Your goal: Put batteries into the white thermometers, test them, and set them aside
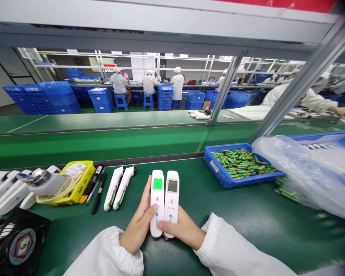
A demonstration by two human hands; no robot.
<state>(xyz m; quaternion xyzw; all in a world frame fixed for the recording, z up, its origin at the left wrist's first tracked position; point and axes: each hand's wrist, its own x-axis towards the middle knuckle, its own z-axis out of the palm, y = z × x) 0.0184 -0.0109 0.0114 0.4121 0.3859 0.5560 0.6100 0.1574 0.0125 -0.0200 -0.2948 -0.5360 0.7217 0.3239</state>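
Note:
Side by side in front of me are two white infrared thermometers, held upright with their screens facing me. My left hand (pixel 140 218) is closed around the left infrared thermometer (pixel 157 195), whose screen glows green; the thumb lies on its front below the screen. Closed on the right infrared thermometer (pixel 171 197), with its grey unlit screen, is my right hand (pixel 184 226); its thumb reaches across the lower front towards the left one. Two more thermometers (pixel 119 188) lie on the green bench just left of my hands, their battery sides showing green.
Black markers (pixel 98 193) and a yellow tray (pixel 87 178) with a dispenser bottle (pixel 47 183) lie left, near several white thermometers (pixel 10 193) and a black box (pixel 20 245). Right stand a blue bin of batteries (pixel 218 174) and a plastic bag (pixel 310 168). Co-workers sit beyond the green conveyor (pixel 97 140).

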